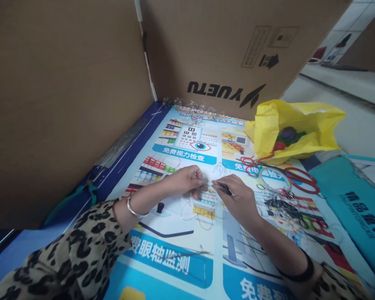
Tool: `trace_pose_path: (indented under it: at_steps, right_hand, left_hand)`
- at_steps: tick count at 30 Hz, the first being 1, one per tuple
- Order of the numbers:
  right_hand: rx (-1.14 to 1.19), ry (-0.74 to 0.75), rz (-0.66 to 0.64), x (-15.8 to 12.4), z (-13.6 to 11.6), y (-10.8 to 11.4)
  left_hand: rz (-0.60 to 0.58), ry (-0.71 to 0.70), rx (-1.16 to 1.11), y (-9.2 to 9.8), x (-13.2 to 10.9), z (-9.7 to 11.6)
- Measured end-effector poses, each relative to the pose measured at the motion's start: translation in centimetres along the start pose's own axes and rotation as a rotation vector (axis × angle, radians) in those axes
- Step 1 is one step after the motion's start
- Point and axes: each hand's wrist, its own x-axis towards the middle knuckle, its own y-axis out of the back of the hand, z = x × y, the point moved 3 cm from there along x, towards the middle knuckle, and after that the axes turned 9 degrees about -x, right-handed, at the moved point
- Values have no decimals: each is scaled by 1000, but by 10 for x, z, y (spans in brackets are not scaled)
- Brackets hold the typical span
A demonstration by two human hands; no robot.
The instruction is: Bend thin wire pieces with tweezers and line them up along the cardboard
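Note:
My left hand point(187, 181) is closed in a pinch on a thin wire piece point(192, 218), whose fine loops hang below the fingers over the printed sheet. Close beside it, my right hand point(241, 202) grips a small dark tool point(224, 188), its tip pointing toward the left hand. Whether that tool is tweezers or small pliers I cannot tell. The fingertips of the two hands are near each other but apart. Thin straight wires point(184, 254) lie on the sheet in front of me. A small branched wire piece point(220, 168) rests just beyond the hands.
Cardboard walls point(206, 50) stand behind and at left. Silvery wires point(121, 143) and teal-handled pliers point(92, 191) lie along the left wall. At right are a yellow bag point(268, 129), red-handled scissors point(303, 180), a wire coil point(275, 180), a dark tangled pile point(284, 209) and a teal pouch point(350, 204).

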Motion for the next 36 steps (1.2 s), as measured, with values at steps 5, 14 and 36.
trace_pose_path:
  at_steps: [5, 14, 36]
  right_hand:
    - [17, -24, 10, -1, 0, 0]
    - [10, -39, -15, -1, 1, 1]
    - [3, 18, 28, 1, -6, 4]
  left_hand:
    - [-28, 7, -49, 1, -1, 0]
    - [-36, 7, -96, -1, -1, 0]
    - [47, 47, -44, -6, 0, -8]
